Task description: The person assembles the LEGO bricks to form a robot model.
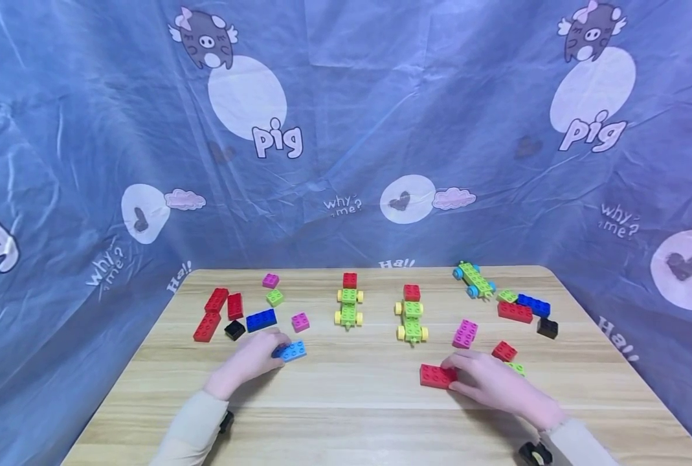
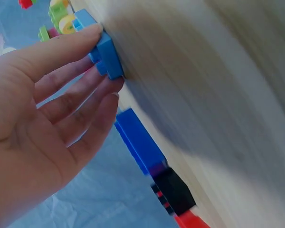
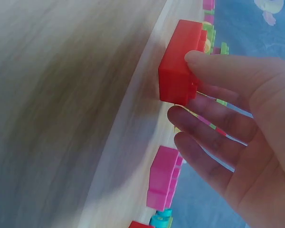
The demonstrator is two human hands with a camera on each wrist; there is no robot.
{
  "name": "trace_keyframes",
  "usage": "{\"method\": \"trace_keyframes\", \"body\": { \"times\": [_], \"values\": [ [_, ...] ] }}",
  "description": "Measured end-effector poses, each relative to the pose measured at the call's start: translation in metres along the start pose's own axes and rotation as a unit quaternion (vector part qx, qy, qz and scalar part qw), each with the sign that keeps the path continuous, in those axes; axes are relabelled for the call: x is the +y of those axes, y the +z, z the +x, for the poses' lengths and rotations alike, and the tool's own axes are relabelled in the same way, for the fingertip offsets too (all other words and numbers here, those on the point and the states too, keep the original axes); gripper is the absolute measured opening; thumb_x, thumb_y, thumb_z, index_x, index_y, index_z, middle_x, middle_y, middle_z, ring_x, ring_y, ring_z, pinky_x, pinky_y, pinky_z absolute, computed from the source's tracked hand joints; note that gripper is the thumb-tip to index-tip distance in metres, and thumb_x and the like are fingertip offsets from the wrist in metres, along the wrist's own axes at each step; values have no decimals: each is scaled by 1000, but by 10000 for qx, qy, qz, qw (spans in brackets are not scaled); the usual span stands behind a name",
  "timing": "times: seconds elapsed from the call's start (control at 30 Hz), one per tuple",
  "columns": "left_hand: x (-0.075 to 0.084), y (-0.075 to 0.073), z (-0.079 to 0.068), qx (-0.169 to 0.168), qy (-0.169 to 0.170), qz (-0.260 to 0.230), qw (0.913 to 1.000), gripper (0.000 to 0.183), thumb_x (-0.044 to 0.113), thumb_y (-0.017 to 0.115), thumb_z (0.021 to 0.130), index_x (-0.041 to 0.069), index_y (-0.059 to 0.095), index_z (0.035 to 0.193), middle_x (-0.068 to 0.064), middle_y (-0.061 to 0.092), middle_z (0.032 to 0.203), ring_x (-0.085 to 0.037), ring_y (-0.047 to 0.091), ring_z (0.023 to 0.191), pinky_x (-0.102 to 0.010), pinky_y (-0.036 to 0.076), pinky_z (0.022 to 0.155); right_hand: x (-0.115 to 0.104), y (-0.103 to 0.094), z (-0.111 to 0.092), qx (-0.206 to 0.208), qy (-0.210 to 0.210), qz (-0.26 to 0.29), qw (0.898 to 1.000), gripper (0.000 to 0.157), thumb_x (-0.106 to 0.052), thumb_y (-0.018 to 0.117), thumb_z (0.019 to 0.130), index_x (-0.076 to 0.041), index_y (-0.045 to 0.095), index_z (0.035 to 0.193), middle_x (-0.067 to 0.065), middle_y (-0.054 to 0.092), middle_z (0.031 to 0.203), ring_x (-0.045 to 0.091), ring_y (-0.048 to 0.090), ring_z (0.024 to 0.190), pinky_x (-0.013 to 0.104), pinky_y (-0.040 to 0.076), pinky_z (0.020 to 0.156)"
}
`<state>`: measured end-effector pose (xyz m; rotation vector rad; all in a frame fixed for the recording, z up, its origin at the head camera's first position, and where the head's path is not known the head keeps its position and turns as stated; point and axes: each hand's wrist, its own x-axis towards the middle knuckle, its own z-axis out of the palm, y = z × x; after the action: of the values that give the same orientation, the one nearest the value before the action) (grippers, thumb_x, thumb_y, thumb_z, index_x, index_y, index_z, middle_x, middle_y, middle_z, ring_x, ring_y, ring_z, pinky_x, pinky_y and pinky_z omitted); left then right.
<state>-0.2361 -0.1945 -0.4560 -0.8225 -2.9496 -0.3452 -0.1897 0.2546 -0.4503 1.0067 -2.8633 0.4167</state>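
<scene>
My left hand (image 1: 257, 356) pinches a light blue building brick (image 1: 293, 351) low over the left-middle of the table. In the left wrist view, the thumb lies on one side of that brick (image 2: 113, 59), the fingers behind it. On the right, my other hand (image 1: 491, 383) grips a long red brick (image 1: 433, 376) by its right end. The right wrist view has the thumb against the studded side of the red brick (image 3: 176, 66). Between the hands and farther back stand two green wheeled bases (image 1: 349, 314) (image 1: 413, 329) with yellow wheels, each with a red brick at its far end.
Left of centre lie a dark blue brick (image 1: 261, 320), a black brick (image 1: 235, 330), several red bricks (image 1: 207, 327) and a pink brick (image 1: 300, 321). Rightward are a magenta brick (image 1: 465, 334), a small red brick (image 1: 504, 351) and a blue-wheeled green base (image 1: 475, 280). Patterned blue cloth (image 1: 346, 129) hangs behind the table.
</scene>
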Motion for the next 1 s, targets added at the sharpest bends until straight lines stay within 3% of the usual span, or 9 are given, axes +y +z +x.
{"method": "trace_keyframes", "body": {
  "times": [0.2,0.47,0.67,0.8,1.0],
  "values": [
    [14,7,7,-150,464,68,9988,35,20,74,77,9,68,110,-5,67,104,-17,64,93,-31,55,80,-2,5,8,-4,12,56,10000,24,-28,71,81,-20,66,103,-11,66,97,5,64,87,26,56,75],
    [33,16,14,-112,950,288,9950,38,24,72,79,11,67,114,0,63,98,-11,61,86,-24,54,76,-10,7,19,-127,117,-192,9997,27,-33,71,80,-23,66,105,-12,66,101,6,63,92,27,56,77],
    [36,16,12,-76,747,216,9969,42,28,74,77,10,65,115,-2,62,103,-13,61,89,-28,54,79,-19,9,28,-218,20,-90,9997,30,-36,69,82,-21,65,108,-11,65,103,6,63,94,29,56,80],
    [32,15,11,152,536,183,9983,36,27,77,74,10,68,105,0,66,98,-13,61,87,-28,54,77,-20,11,33,-187,-177,61,9997,27,-27,71,81,-18,65,106,-8,66,101,5,63,90,25,56,77],
    [34,16,16,199,577,92,9981,31,28,75,76,15,70,103,1,67,99,-13,62,90,-29,54,77,-21,13,40,-48,-425,189,9989,26,-19,73,79,-14,66,103,-5,66,97,5,63,86,22,56,74]
  ]
}}
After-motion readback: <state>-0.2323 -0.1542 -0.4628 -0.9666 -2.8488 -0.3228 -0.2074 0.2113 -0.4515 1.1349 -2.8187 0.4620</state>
